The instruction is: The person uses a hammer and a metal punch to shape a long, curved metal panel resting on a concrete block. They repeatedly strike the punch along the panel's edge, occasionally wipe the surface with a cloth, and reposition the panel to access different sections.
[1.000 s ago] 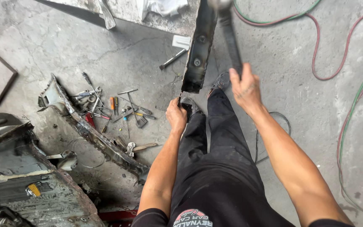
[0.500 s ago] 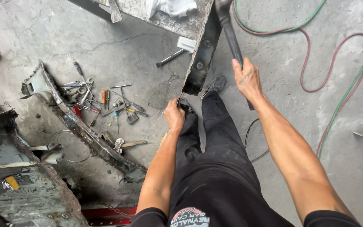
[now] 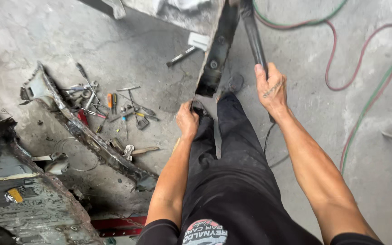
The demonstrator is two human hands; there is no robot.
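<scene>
Scattered hand tools (image 3: 110, 106), red-green hoses (image 3: 364, 95)

Black trousers (image 3: 232, 181), red and green hoses (image 3: 364, 90), grey concrete floor (image 3: 128, 41).

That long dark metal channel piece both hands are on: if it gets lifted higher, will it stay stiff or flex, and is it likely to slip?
The dark metal channel looks like folded sheet steel with bolt holes, so probably stiff, though its torn lower edge may flex. The left hand pinches only that ragged end; it could cut or slip. The right hand wraps a dark bar, likely a firmer hold.
</scene>
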